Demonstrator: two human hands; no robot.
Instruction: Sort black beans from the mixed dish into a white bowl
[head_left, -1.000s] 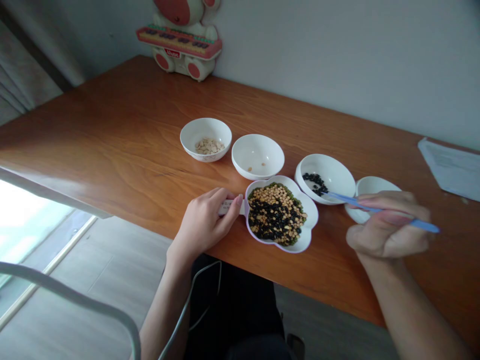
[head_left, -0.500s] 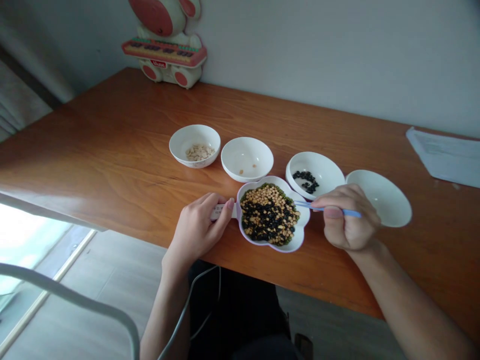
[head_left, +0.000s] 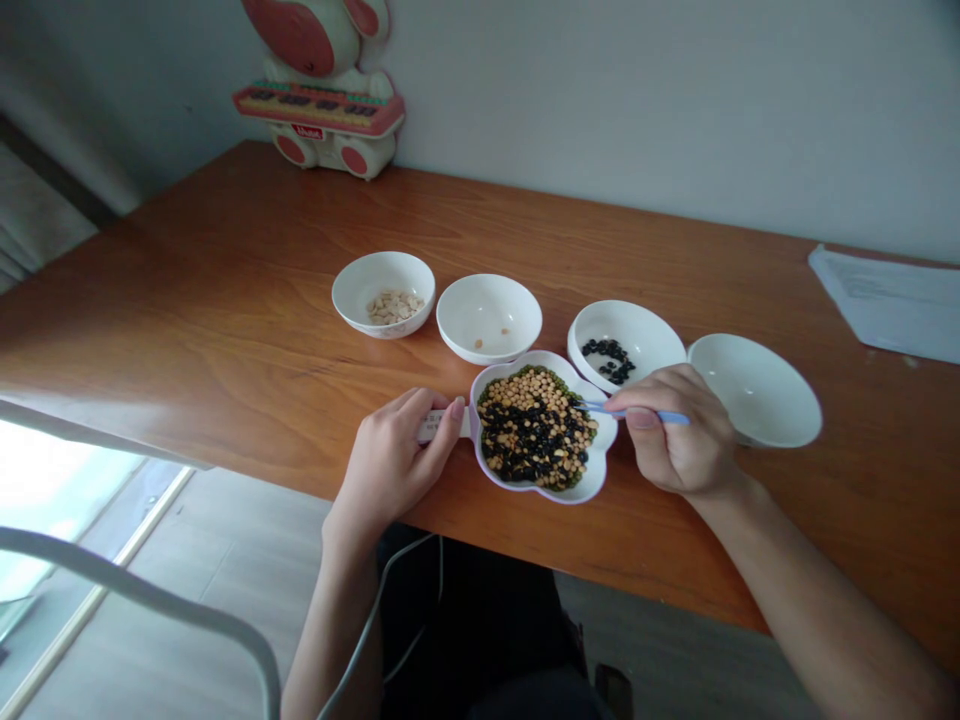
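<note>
My left hand (head_left: 397,445) is closed round the short handle of a white, purple-rimmed scalloped dish (head_left: 598,470) near the table's front edge. Mixed in it lie black beans (head_left: 517,425), tan split beans (head_left: 536,385) and small green beans along the border. Over the dish's right side, my right hand (head_left: 682,430) pinches slim blue tweezers (head_left: 592,407), whose tips reach into the beans; whether they grip one is too small to tell. Just behind, a white bowl (head_left: 652,340) holds some black beans. Part of another white bowl (head_left: 772,395) is covered by my right hand.
Farther left stand a white bowl (head_left: 487,295) with two tan pieces and a white bowl (head_left: 367,275) with pale flat seeds. A toy keyboard animal (head_left: 322,110) is at the back left, papers (head_left: 892,300) at the right. A cable (head_left: 367,620) hangs by my lap.
My right hand has shifted left, bringing the tweezers' tips farther over the beans. My left hand keeps its hold on the dish's handle. The view has moved slightly.
</note>
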